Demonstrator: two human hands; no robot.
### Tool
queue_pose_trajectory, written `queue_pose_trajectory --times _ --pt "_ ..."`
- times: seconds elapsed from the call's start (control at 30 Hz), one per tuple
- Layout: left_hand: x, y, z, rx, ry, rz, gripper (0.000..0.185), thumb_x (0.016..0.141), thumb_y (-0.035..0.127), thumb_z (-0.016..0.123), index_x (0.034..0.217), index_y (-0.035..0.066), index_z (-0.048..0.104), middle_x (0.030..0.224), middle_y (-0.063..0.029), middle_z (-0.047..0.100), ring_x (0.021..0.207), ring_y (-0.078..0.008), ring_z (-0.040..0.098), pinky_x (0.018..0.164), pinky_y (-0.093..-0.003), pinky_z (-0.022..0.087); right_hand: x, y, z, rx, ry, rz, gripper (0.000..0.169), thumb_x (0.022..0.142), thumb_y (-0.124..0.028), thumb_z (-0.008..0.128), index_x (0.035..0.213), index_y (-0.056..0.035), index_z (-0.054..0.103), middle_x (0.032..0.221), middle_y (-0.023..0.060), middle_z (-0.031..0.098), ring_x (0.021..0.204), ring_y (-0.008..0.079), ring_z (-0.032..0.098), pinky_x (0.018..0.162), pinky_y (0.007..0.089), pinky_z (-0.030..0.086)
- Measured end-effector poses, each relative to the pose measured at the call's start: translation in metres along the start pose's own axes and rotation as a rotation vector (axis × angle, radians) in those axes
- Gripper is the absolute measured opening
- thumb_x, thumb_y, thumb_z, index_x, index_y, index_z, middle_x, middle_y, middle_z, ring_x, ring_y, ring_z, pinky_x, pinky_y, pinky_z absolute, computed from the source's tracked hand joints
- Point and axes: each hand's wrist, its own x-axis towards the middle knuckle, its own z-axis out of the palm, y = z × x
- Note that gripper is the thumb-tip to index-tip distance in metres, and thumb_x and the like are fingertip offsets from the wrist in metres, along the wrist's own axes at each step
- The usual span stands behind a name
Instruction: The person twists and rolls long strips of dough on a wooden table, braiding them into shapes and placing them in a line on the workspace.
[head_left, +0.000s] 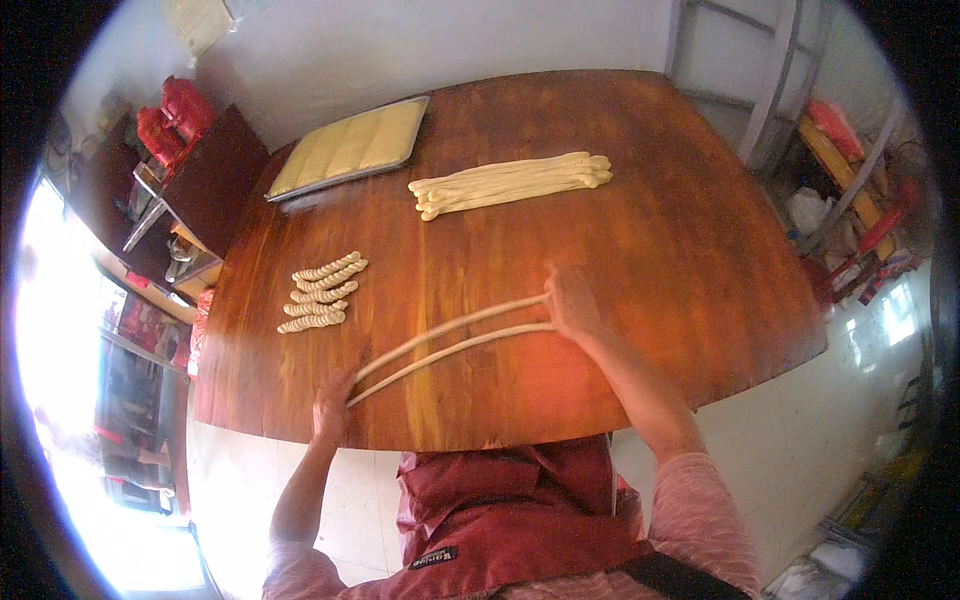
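Two thin strands of dough (450, 325) run nearly parallel, slightly bowed, across the near part of a round-edged wooden table (697, 247). My left hand (332, 403) is on their left ends, close to the table's front edge. At the right ends is my right hand (574, 306), farther in over the table and blurred; its fingers look curled around the dough. Beyond my left hand lie several short twisted dough pieces (324, 292) in a loose column. A bundle of long untwisted dough strips (510, 182) rests farther back, near the middle.
At the back left, a metal tray (337, 182) holds slabs of pale dough (349, 146). Wooden shelving (217, 180) with red bags (184, 109) stands left of the table. A metal ladder-like frame (772, 82) is at the back right. My red apron (502, 510) meets the front edge.
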Motion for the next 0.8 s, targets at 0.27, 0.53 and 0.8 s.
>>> queue_pose_trajectory --times 0.27,0.53,0.8 --pt "-0.017 0.002 0.055 -0.013 0.125 -0.25 0.042 0.095 0.019 0.046 0.131 -0.003 0.044 0.138 -0.0291 0.041 0.128 -0.0419 0.042 0.106 -0.0487 0.035 -0.033 -0.02 -0.021 0.184 -0.448 0.325 0.019 0.091 -0.018 0.056 0.095 -0.0002 0.051 0.131 0.0234 0.048 0.122 0.0413 0.045 0.101 0.0536 0.035" --pt "-0.041 0.045 0.021 0.229 -0.181 0.282 0.052 0.091 0.021 0.049 0.135 -0.005 0.039 0.145 -0.0281 0.032 0.135 -0.0433 0.032 0.112 -0.0518 0.023 -0.076 -0.017 -0.012 -0.027 -0.025 -0.38 0.022 0.09 -0.019 0.057 0.098 0.0006 0.053 0.124 0.0221 0.052 0.11 0.0401 0.05 0.094 0.0527 0.039" --pt "0.048 0.074 0.049 0.434 0.213 -0.016 0.057 0.091 0.026 0.051 0.137 -0.003 0.036 0.147 -0.0255 0.03 0.136 -0.0415 0.03 0.114 -0.0527 0.017 0.001 -0.003 0.02 -0.007 0.058 0.056 0.018 0.088 -0.016 0.059 0.093 0.0002 0.054 0.103 0.0202 0.058 0.094 0.0379 0.055 0.082 0.0488 0.043"
